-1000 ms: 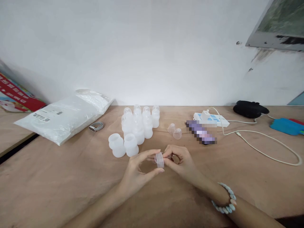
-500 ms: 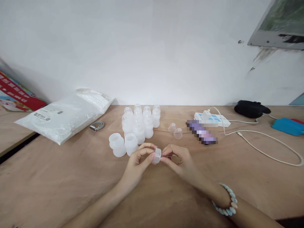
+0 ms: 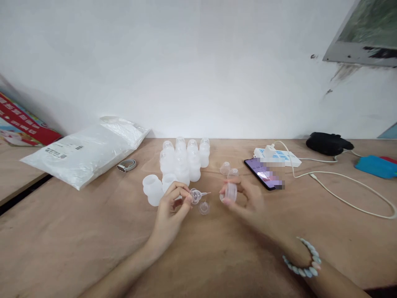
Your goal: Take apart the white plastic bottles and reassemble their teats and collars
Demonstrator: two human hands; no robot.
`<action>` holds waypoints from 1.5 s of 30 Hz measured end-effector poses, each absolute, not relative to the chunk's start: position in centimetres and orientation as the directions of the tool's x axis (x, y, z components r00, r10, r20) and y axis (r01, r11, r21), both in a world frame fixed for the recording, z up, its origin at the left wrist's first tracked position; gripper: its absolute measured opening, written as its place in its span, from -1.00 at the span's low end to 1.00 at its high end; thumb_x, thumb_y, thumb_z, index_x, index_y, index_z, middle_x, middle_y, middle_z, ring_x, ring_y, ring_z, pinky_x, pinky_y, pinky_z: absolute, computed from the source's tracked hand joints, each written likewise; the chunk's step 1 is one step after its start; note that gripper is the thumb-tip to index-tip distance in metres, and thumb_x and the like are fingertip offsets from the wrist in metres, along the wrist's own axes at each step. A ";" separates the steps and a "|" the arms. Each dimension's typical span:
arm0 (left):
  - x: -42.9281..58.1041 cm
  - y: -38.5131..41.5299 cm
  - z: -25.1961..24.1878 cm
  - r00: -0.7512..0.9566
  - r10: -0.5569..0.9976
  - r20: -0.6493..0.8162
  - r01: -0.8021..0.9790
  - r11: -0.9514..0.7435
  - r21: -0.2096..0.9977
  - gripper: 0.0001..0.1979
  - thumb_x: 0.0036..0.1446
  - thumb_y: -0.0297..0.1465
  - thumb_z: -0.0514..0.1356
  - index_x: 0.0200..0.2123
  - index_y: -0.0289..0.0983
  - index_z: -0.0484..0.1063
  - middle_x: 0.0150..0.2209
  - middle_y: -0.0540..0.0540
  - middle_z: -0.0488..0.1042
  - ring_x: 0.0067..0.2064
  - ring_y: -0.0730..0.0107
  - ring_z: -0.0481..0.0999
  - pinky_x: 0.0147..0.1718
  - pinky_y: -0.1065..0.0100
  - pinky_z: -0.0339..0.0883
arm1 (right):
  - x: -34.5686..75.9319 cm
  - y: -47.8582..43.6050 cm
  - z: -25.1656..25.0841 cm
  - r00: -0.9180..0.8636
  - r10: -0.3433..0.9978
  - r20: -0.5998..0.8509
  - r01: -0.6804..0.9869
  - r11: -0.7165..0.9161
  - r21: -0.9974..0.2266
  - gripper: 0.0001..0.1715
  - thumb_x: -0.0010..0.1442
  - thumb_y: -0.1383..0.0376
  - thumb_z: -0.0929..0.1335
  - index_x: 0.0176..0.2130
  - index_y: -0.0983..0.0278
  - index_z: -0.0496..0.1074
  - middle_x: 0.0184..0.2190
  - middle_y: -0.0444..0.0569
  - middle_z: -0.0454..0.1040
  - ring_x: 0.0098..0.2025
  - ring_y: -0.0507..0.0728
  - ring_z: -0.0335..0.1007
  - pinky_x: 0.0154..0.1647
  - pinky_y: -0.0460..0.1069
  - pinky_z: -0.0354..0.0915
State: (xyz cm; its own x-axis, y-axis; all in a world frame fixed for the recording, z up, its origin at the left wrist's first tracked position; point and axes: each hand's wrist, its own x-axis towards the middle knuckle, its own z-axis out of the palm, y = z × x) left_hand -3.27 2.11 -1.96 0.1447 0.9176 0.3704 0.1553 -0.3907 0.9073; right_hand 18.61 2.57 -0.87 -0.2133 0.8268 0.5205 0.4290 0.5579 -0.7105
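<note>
My left hand (image 3: pixel 173 211) pinches a small clear teat-like piece (image 3: pixel 196 196) with a thin stem pointing right. A similar clear teat-like piece (image 3: pixel 204 207) lies on the table just below it. My right hand (image 3: pixel 248 200), slightly blurred, has its fingers closed around a clear screw ring (image 3: pixel 231 192). Beyond that hand are two clear domed caps (image 3: pixel 225 168), one partly covered by the fingers. Several milky white bottles with clear domed caps (image 3: pixel 180 161) stand in a group behind my left hand. Two uncapped white bottles (image 3: pixel 153 190) are in front, one partly hidden by that hand.
A white plastic mailing bag (image 3: pixel 83 149) and a watch (image 3: pixel 126 165) lie to the left. On the right are a phone (image 3: pixel 262 174), a power strip (image 3: pixel 291 158) with a looping white cable (image 3: pixel 356 177), a black case (image 3: pixel 328 143) and a blue object (image 3: pixel 376 166).
The screw ring has passed from my left hand to my right, which has moved right. My left hand now grips the stemmed teat-like piece. A second one shows on the table.
</note>
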 end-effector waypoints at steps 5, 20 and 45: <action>-2.7 1.7 -2.0 0.337 0.901 0.274 0.360 -0.393 0.846 -0.74 0.32 -0.35 0.04 -0.40 -0.26 0.39 -0.33 -0.02 0.37 -0.33 0.41 0.35 -0.36 0.41 0.21 | 21.4 4.9 -0.2 -0.132 0.910 0.393 0.590 0.391 -0.707 -0.59 0.15 0.21 0.44 -0.01 0.23 0.41 -0.13 0.03 0.49 -0.34 0.14 0.48 -0.26 0.10 0.44; -2.0 1.5 -1.8 0.404 0.909 -0.101 0.892 -0.368 0.263 -0.73 0.32 -0.48 -0.08 -0.27 -0.30 0.40 -0.33 -0.21 0.58 -0.32 0.04 0.60 -0.43 0.26 0.22 | 21.5 5.2 -1.5 -0.422 0.903 0.080 0.832 0.420 -0.362 -0.28 0.07 0.35 0.49 0.19 0.26 0.28 0.12 0.14 0.36 0.12 0.32 0.38 0.09 0.16 0.32; -3.0 0.9 -2.5 0.525 0.724 0.447 0.754 -0.640 0.151 -0.81 0.23 -0.54 -0.04 -0.17 -0.28 0.31 -0.24 -0.17 0.47 -0.26 0.13 0.50 -0.33 0.19 0.39 | 18.1 14.1 0.8 0.052 0.794 0.606 0.565 0.477 -0.673 -0.38 0.19 0.29 0.30 0.18 0.18 0.03 -0.01 0.09 0.36 -0.07 0.26 0.41 0.00 0.24 0.35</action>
